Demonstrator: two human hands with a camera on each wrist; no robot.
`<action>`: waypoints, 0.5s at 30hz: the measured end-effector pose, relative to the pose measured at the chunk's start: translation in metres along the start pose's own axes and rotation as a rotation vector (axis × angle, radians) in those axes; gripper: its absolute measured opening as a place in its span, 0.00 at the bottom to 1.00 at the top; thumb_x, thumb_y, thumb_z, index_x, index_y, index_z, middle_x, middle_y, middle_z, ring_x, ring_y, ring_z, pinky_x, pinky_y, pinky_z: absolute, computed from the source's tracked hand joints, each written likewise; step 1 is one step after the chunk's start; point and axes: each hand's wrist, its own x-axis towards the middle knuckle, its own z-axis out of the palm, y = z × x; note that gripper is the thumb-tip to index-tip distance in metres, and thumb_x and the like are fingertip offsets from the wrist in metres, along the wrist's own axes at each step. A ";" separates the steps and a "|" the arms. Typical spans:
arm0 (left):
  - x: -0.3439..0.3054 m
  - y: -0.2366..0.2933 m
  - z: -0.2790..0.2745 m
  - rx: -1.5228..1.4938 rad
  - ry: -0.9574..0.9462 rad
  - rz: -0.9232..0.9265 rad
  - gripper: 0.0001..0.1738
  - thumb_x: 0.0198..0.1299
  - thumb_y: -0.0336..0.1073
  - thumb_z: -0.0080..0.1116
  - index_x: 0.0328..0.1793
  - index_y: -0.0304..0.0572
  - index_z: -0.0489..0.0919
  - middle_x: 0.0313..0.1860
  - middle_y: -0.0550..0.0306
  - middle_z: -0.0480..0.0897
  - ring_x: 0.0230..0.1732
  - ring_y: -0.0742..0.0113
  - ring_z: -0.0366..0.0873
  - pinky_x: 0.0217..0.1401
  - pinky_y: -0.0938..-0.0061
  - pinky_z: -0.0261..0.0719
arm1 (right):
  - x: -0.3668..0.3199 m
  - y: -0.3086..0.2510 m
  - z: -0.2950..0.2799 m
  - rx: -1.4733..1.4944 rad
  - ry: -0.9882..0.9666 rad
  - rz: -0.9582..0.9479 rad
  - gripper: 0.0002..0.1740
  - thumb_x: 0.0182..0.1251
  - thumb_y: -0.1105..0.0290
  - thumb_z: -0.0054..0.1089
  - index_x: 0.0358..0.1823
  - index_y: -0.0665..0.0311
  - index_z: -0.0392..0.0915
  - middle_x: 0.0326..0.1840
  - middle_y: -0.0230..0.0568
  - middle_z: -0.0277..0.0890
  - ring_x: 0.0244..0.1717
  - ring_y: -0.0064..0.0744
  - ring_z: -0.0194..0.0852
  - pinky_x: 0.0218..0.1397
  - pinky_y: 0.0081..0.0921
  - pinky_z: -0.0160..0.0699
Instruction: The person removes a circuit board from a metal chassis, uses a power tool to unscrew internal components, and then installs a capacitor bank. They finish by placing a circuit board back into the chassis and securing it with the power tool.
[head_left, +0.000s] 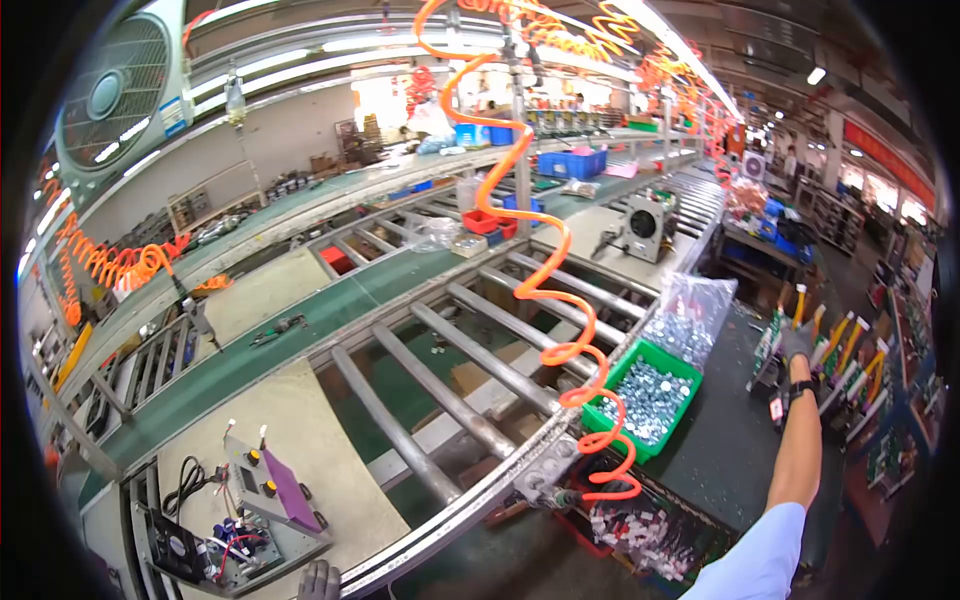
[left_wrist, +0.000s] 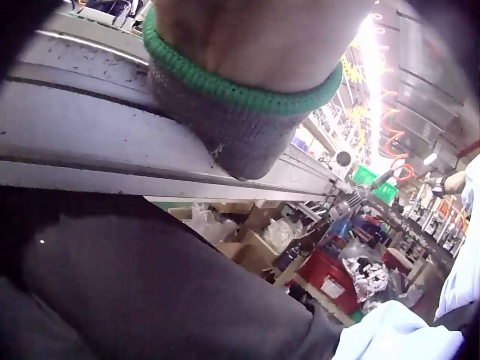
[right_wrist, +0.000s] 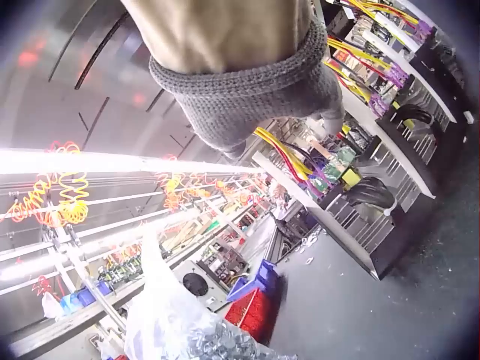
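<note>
At the bottom edge of the head view, my gloved left hand (head_left: pixel 319 581) rests at the metal rail (head_left: pixel 440 533) with nothing seen in its fingers. The left wrist view shows its cuff (left_wrist: pixel 232 127) against the rail; its fingers are hidden. My gloved right hand (head_left: pixel 798 343) reaches to a row of metal units with yellow wires on the dark bench (head_left: pixel 745 440). In the right wrist view the hand (right_wrist: pixel 255 109) is at the upper end of the nearest unit (right_wrist: pixel 341 238); whether its fingers grip it is hidden.
A green bin (head_left: pixel 655 440) of small metal parts and a plastic bag (head_left: pixel 700 305) lie beside the rollers (head_left: pixel 460 415). An orange coiled hose (head_left: pixel 545 270) hangs across the middle. An opened unit with a purple panel (head_left: pixel 290 490) sits on the board at lower left.
</note>
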 end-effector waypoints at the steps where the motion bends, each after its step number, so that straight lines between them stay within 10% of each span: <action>1: -0.002 -0.002 -0.001 -0.002 -0.010 0.011 0.45 0.58 0.40 0.67 0.80 0.34 0.62 0.79 0.31 0.63 0.78 0.28 0.60 0.78 0.44 0.65 | 0.000 0.002 0.011 -0.011 -0.038 -0.004 0.52 0.64 0.50 0.65 0.81 0.71 0.51 0.74 0.68 0.67 0.74 0.63 0.68 0.76 0.44 0.67; 7: 0.001 -0.002 0.000 0.042 -0.040 0.027 0.50 0.50 0.39 0.72 0.79 0.31 0.62 0.80 0.31 0.62 0.80 0.30 0.58 0.77 0.47 0.65 | -0.015 -0.005 0.024 0.077 -0.126 -0.032 0.22 0.73 0.54 0.54 0.54 0.66 0.75 0.49 0.65 0.82 0.54 0.69 0.79 0.54 0.54 0.78; 15: -0.003 -0.001 0.000 0.004 -0.001 0.002 0.49 0.50 0.39 0.73 0.79 0.35 0.64 0.80 0.34 0.63 0.79 0.35 0.61 0.75 0.47 0.67 | -0.040 -0.020 0.005 -0.105 -0.093 -0.145 0.19 0.75 0.58 0.52 0.47 0.70 0.79 0.47 0.68 0.81 0.53 0.70 0.79 0.54 0.56 0.77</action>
